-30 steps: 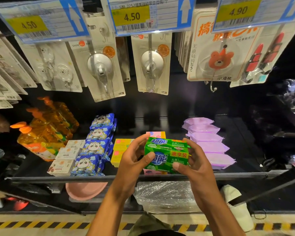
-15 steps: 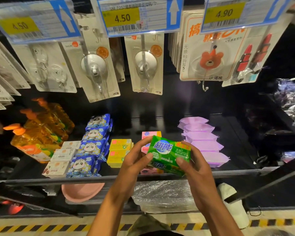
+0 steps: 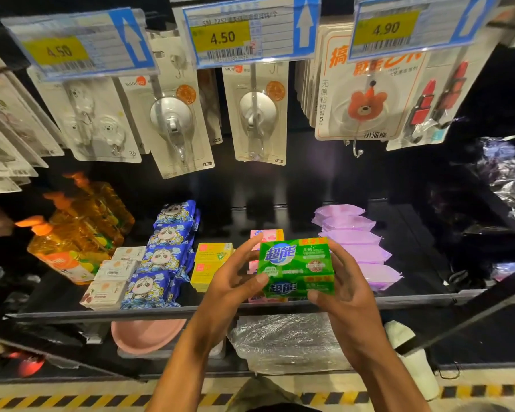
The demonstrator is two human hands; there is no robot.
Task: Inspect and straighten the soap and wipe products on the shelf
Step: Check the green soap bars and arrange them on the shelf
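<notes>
A green soap pack [image 3: 296, 267] with blue-and-white lettering is held above the front of the black shelf [image 3: 101, 316]. My left hand [image 3: 235, 281] grips its left end and my right hand [image 3: 344, 289] grips its right end and underside. Behind it on the shelf lie pink soap bars [image 3: 266, 234], yellow soap boxes [image 3: 210, 264], a row of blue panda wipe packs [image 3: 164, 257], white soap boxes [image 3: 113, 276] and a row of purple wipe packs [image 3: 360, 245].
Orange pump bottles [image 3: 72, 233] stand at the shelf's left. Carded hooks [image 3: 173, 123] and price tags [image 3: 238, 34] hang above. Below the shelf sit a pink basin [image 3: 146, 334] and a plastic-wrapped bundle [image 3: 286, 340]. Hazard tape [image 3: 72, 401] marks the floor.
The green soap pack has been turned in my hands from tilted to level, its broad printed face now towards me. Both hands stay on it.
</notes>
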